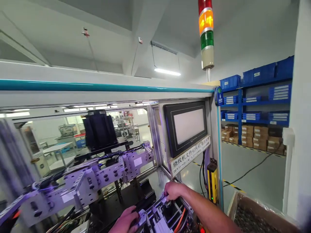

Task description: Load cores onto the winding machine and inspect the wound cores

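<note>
Left hand (124, 221) and right hand (174, 191) forward, set apart.
Left: back up, fingers (132, 209) bent. Right: farther out, fingers curled down, fingertips hidden; bare right forearm (206, 210) angled inward behind it.

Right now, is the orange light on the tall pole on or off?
On: the orange light glows bright yellow, much brighter than the green part below.

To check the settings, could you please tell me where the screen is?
In the head view, the screen is right of centre, above the lettered label and right hand.
</note>
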Demonstrator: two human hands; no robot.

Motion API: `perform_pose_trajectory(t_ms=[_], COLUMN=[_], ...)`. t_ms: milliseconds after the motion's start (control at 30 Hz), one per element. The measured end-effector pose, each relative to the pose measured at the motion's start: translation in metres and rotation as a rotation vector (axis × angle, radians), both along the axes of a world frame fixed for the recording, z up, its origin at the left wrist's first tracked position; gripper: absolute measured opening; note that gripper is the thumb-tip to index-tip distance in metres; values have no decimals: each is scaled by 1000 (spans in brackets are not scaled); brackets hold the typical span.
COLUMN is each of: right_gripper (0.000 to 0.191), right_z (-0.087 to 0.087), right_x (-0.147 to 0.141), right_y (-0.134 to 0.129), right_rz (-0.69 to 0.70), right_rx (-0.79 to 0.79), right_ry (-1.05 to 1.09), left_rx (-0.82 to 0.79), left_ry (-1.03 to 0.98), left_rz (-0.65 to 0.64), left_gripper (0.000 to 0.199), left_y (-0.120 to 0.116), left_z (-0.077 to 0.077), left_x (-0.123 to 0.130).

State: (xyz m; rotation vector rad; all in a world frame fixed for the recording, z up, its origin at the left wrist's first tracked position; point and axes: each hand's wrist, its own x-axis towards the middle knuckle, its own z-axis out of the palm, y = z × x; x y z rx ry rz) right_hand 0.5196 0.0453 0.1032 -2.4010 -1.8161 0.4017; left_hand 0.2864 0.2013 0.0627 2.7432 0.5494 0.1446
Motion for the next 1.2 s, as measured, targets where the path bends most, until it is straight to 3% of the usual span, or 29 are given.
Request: perform_pose_trajectory(t_ms=[100, 200, 267, 333, 433, 533, 633, 733, 833, 967, 1100, 1200], right_gripper=[18, 9, 11, 14, 19, 17, 11, 9, 15, 16, 14, 20], right_z=[17, 24, 15, -9, -64, -123, -163, -176, -173, -167, -171, -183], right_x=[-3, -24, -51, -86, -155, -236, -305, -339, -330, -264, -194, -172], right_y=[-12, -35, -53, -68, -80, -81, -71, -59, -68, -115, -166, -183], right_rz=[41, 167, 318, 502, 734, 886, 946, 927, 867, 671, 413, 302], right_rx=[160, 379, 475, 521, 531, 494, 481, 518, 558, 626, 680, 663], right_ry=[-16, -7, 54, 149, 287, 342, 302, 237, 202, 131, -22, -70], left_rx=[-8, 23, 25, 5, 50, -2, -63, -71, -58, -27, 27, 110], left_ry=[-161, -313, -367, -395, -350, -220, -106, -66, -102, -218, -328, -399], left_rz=[36, 27, 64, 170, 411, 606, 686, 716, 739, 775, 822, 809], left_gripper=[20, 22, 21, 19, 20, 16, 9, 7, 6, 9, 26, 34], left_y=[-27, -64, -93, -117, -140, -161, -184, -197, -202, -211, -229, -237], left_z=[24, 42, 47, 44, 19, -30, -79, -112, -131, -142, -142, -132], left_x=[-12, -61, -109, -159, -232, -290, -316, -312, -299, -294, -300, -299])
